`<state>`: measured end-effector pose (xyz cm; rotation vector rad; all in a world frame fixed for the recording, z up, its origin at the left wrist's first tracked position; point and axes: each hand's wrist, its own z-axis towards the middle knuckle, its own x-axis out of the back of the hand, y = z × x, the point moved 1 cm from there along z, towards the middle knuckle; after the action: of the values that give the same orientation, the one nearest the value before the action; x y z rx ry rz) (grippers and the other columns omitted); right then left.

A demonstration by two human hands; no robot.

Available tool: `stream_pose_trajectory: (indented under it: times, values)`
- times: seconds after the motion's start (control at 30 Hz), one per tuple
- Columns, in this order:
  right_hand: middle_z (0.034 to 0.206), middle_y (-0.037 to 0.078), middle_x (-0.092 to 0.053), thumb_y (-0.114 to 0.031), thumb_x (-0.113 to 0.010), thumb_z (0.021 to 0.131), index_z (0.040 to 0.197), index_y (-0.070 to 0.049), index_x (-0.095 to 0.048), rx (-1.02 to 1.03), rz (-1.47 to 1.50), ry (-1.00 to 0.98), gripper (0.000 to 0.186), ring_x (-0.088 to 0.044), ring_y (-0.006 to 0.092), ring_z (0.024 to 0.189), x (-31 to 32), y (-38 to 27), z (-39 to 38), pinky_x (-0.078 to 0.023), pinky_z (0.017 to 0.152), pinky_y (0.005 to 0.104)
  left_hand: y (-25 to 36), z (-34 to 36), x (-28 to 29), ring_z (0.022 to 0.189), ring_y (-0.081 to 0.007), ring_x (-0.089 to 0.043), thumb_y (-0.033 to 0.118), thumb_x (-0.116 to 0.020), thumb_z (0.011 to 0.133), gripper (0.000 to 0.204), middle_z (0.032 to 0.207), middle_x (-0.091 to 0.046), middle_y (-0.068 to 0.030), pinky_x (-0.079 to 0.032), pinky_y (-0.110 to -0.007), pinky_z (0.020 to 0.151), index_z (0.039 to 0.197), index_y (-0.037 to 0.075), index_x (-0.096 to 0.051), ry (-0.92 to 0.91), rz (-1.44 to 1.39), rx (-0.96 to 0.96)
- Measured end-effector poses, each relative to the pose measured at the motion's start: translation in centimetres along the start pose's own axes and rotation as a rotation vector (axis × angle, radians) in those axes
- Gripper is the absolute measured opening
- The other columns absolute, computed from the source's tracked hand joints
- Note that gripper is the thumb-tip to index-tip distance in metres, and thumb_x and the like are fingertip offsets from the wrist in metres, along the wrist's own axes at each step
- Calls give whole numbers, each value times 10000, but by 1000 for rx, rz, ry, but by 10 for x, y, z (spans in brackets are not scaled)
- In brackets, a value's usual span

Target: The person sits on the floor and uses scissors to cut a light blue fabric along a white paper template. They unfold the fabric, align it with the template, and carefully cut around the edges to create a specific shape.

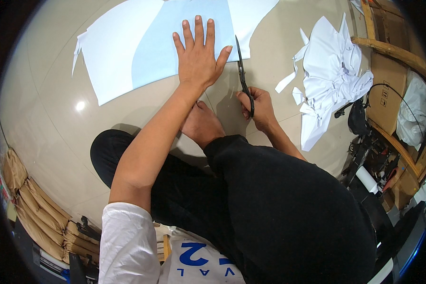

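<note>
A large piece of white and light blue fabric (151, 57) lies spread on the tiled floor at the top of the view. My left hand (198, 64) presses flat on its blue part, fingers spread. To the right of it, my right hand (258, 106) grips black-handled scissors (243, 78) by their loops. The blades point away from me and meet the fabric's near edge, close to my left thumb. Whether the blades are parted is hard to see. My bare foot (202, 124) rests on the floor just below my left wrist.
A crumpled heap of white fabric scraps (329, 78) lies on the floor to the right. Beyond it stand a cardboard box (386, 94), a wooden frame (393, 49) and a clear plastic bag (413, 111). Several brown wrapped bundles (42, 213) are stacked at the lower left.
</note>
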<state>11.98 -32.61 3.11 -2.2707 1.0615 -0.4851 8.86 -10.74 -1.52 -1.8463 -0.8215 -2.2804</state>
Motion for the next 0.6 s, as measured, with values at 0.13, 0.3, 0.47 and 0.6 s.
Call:
stream_pose_trajectory:
  times: [0.13, 0.3, 0.47, 0.6]
  values:
    - [585, 15, -585, -264, -791, 955, 793, -43, -653, 11, -32, 0, 307, -533, 100, 456, 1, 2, 0, -389, 407, 281, -1, -1, -3, 1634, -545, -143, 624, -414, 1106, 822, 1772, -234, -269, -93, -760, 1270, 1711, 74, -328, 4, 8, -7]
    - [590, 3, -579, -276, -794, 957, 797, -52, -646, -16, -46, -1, 313, -525, 90, 459, -1, -3, -3, -383, 419, 266, -1, -1, -6, 1636, -545, -135, 629, -396, 1109, 820, 1770, -237, -271, -78, -759, 1273, 1712, 79, -326, 17, 4, -10]
    - [574, 21, -576, -277, -798, 946, 762, -36, -634, 14, -25, 16, 344, -530, 110, 456, -5, -10, 3, -388, 423, 278, -2, -2, -5, 1639, -543, -126, 631, -394, 1109, 820, 1773, -231, -271, -72, -757, 1274, 1715, 83, -322, 6, -5, -6]
    - [572, 17, -574, -277, -793, 954, 772, -40, -634, 38, -16, 1, 339, -527, 108, 457, -7, -16, 11, -382, 428, 274, -3, -2, -6, 1640, -541, -127, 633, -395, 1109, 817, 1773, -230, -273, -74, -758, 1274, 1714, 88, -327, 19, -26, -7]
